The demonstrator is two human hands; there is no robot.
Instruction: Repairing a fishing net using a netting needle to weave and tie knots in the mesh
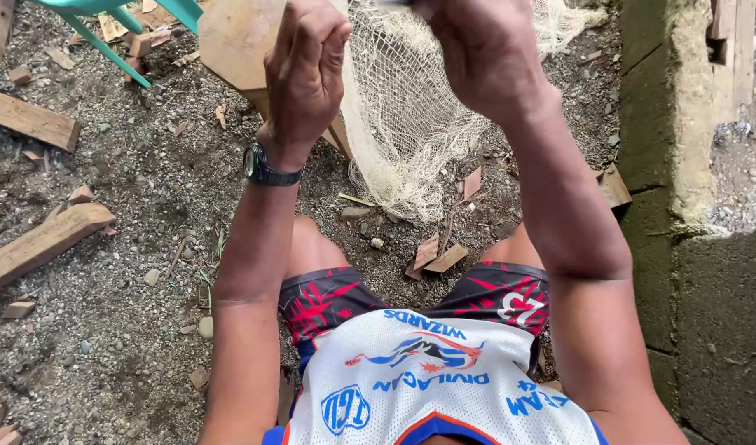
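The left hand (305,70), a black wristwatch (266,169) on its wrist, is raised with fingers curled in a narrow pinching grip; what it pinches is too fine to tell. The right hand (485,53) is closed on the cream-white mesh fishing net (402,132), which hangs between the hands down to the grey gravel ground (122,313). Behind the net stands a brown wooden board (229,41). Rough wooden planks (44,241) lie left; a mossy concrete wall (707,288) rises right.

Daylight was soft and even, brightest toward 2 o'clock on the concrete wall (691,107). Shadows were faint. The raised hands near 12 o'clock showed slight motion blur; the ground stayed sharp.
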